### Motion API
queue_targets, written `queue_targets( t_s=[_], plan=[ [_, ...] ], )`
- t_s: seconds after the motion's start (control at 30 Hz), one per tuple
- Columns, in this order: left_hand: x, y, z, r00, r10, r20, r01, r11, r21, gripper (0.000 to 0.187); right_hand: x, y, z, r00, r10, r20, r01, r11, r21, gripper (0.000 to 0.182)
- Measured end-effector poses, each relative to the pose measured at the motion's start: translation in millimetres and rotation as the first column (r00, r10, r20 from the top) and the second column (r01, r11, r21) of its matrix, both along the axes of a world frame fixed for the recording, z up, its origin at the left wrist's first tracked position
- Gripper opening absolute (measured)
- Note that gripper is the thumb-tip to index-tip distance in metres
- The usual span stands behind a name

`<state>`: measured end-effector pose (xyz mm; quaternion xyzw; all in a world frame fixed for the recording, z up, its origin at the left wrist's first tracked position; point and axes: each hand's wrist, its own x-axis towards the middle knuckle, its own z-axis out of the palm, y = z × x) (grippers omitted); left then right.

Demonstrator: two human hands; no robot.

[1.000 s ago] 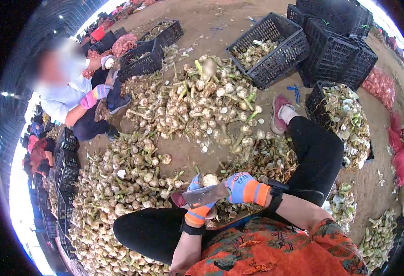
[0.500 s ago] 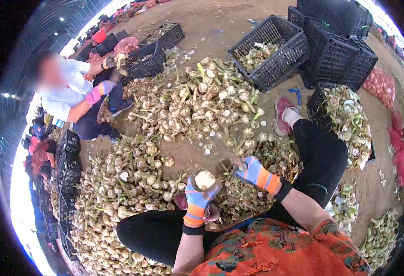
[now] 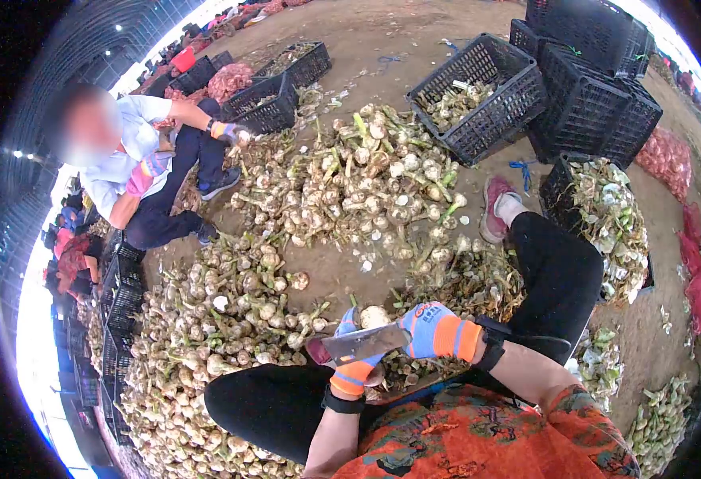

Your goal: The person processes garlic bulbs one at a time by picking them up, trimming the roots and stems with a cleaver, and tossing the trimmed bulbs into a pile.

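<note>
My left hand (image 3: 355, 372), in a blue-and-orange striped glove, is closed around a pale garlic bulb (image 3: 374, 318) in front of my knees. A broad-bladed knife (image 3: 364, 346) is gripped in my right hand (image 3: 440, 332), which wears a matching glove. Its flat blade points left and overlaps the left hand just below the bulb, covering part of the fingers. Close by on the left lies a large heap of garlic bulbs (image 3: 223, 335). Stems and dry leaves (image 3: 478, 279) lie between my legs, beyond the hands.
Opposite at the upper left, a co-worker (image 3: 139, 152) sits by a second garlic pile (image 3: 358, 172). Black crates (image 3: 486, 104) stand at the back, some stacked at right. A crate of trimmings (image 3: 606, 215) is beside my right knee, with red net sacks (image 3: 663, 158) beyond.
My right hand has brought the knife left and down, so the blade now lies across the left hand under the bulb. The co-worker's far arm has stretched toward the pile.
</note>
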<state>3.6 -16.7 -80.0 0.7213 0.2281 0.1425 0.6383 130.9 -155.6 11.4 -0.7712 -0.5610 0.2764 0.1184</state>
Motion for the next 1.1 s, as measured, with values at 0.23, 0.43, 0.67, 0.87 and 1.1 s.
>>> queue_targets(
  t_s=[0.23,0.43,0.67,0.87,1.1],
  plan=[
    [0.5,-13.9,35.1,0.993,0.083,0.084,-0.069,0.985,-0.160,0.040,-0.2,-3.8,-16.8,0.999,0.042,-0.014,-0.042,0.999,-0.022,0.037],
    [-2.5,-5.6,4.0,0.999,0.009,-0.037,-0.010,0.999,-0.036,0.031,2.1,-1.7,-35.2,0.996,0.029,-0.082,-0.033,0.998,-0.045,0.039],
    [4.5,-38.4,61.5,0.996,0.007,-0.085,0.027,0.921,0.388,0.062,32.0,-4.2,-90.8,0.884,-0.467,-0.031,0.464,0.865,0.190,0.040],
    [12.9,0.7,70.2,0.953,0.297,0.058,-0.068,0.396,-0.916,0.034,26.9,-12.7,-79.7,0.586,-0.300,-0.753,0.641,0.740,0.205,0.021],
    [10.9,-10.0,51.1,0.930,0.363,0.056,-0.066,0.314,-0.947,0.014,-12.2,2.5,-91.0,0.812,-0.033,-0.582,0.430,0.707,0.561,0.020]
  ],
)
